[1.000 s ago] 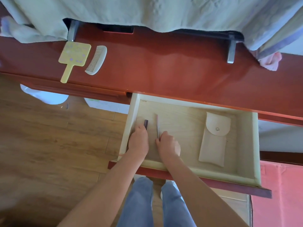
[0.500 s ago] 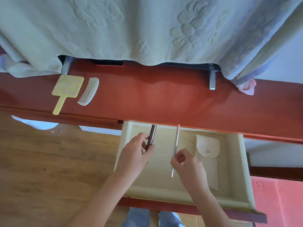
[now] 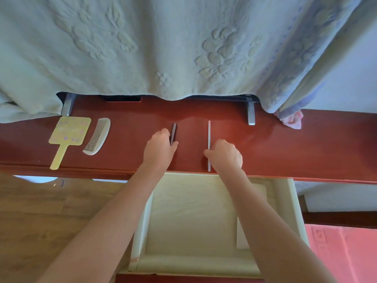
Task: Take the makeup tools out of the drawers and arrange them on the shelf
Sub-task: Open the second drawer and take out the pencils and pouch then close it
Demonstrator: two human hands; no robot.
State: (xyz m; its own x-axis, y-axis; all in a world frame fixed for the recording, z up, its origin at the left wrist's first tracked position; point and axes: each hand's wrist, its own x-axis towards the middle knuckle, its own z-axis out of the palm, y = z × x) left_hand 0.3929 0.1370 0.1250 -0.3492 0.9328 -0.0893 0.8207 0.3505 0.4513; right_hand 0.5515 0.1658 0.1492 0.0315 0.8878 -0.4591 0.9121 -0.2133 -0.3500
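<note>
My left hand (image 3: pixel 159 149) is closed on a short dark makeup stick (image 3: pixel 173 132), which lies low on the red-brown shelf (image 3: pixel 285 148). My right hand (image 3: pixel 225 154) pinches a long thin silver-pink stick (image 3: pixel 209 135), held lengthwise over the shelf to the right of the dark one. A yellow hand mirror (image 3: pixel 68 133) and a white comb (image 3: pixel 98 135) lie side by side at the shelf's left. Below my arms the pale wooden drawer (image 3: pixel 195 264) stands pulled out. A beige pouch (image 3: pixel 241 235) inside it is mostly hidden by my right forearm.
A pale green embossed blanket (image 3: pixel 163 43) hangs over the back of the shelf, and two grey metal brackets (image 3: pixel 251 113) poke out beneath it. Wooden floor (image 3: pixel 40 211) lies to the left, a pink mat (image 3: pixel 344 252) at lower right.
Both hands rose out of the drawer with the two sticks and moved forward over the shelf. The view tilted up towards the blanket.
</note>
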